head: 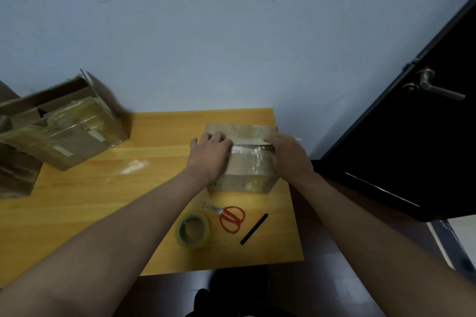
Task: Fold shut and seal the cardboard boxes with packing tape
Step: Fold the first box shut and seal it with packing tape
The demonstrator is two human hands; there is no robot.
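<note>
Both hands flat, fingers extended, left hand (pixel 210 154) and right hand (pixel 288 156) pressing the top flaps of the small box (pixel 244 165) near the table's (pixel 103 201) right edge, tape roll (pixel 193 229) and scissors (pixel 229 217) just in front, open tabletop left.

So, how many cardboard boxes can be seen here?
3, perhaps more out of frame. One box lies under both hands near the table's right edge; an open box sits far left; another box lies partly cut off below it.

Boxes (pixel 15 162) at left — blurred, cut off by edge.
</note>
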